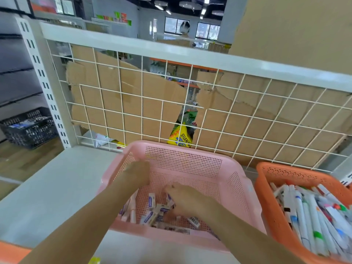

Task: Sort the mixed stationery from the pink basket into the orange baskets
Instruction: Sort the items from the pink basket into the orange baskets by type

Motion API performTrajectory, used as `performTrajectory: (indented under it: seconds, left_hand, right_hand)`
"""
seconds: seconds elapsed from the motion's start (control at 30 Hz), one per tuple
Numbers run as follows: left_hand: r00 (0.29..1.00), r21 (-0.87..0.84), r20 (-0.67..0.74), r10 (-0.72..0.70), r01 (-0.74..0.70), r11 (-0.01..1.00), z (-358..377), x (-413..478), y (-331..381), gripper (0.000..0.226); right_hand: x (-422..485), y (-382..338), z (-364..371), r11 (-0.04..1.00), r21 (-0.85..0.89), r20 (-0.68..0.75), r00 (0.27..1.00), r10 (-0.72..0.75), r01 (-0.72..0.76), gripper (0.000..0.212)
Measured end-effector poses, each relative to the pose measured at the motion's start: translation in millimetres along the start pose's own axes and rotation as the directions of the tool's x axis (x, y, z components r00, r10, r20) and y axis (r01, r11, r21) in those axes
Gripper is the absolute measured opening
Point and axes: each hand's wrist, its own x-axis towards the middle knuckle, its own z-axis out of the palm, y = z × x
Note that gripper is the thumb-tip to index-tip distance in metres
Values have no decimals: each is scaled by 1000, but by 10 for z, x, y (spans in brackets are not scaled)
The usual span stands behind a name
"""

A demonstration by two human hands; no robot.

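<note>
Wire grid (228, 111) stands close behind, and white shelf (57, 197) runs open to the left of the pink basket (190, 149) — orange basket (266, 168) of markers (314, 216) just beside it on the right. Left hand (138, 173) at the left wall, too blurred to tell its grip; right hand (185, 201) curls round small white packets (152, 204) — probably erasers — on the pink basket's floor. Yellow bag (181, 136) behind reads "SHANY".

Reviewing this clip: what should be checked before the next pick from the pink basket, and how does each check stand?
1. Pink basket in reach of both hands: ok.
2. Erasers left on its floor to sort: ok.
3. Right hand has gripped an eraser: cannot tell, fingertips hidden.
4. Left hand empty: cannot tell, blurred.
5. Orange basket of markers beside the pink one, unobstructed: ok.
</note>
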Motion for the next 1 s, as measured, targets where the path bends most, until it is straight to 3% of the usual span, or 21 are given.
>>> performTrajectory:
  seconds: [0.1,0.37,0.57,0.83,1.0]
  left_hand:
    - [999,16,2,35,-35,999,92,61,2,52]
    - [990,-132,-132,46,-64,989,146,100,4,31]
    - [994,-303,-89,67,-91,949,111,113,5,28]
    - [998,-527,-46,48,-65,847,122,167,-39,33]
    - [999,-677,-49,-20,-19,736,136,198,-40,21]
  right_hand:
    - [20,3,19,999,-43,-8,1000,-30,30,60]
    - [27,19,-4,998,56,-53,998,-34,37,31]
    - [3,89,-31,989,149,-93,996,3,11,22]
    - [-20,209,-78,959,278,-179,978,107,-54,26]
    - [-31,255,-57,944,314,-148,976,157,-104,27]
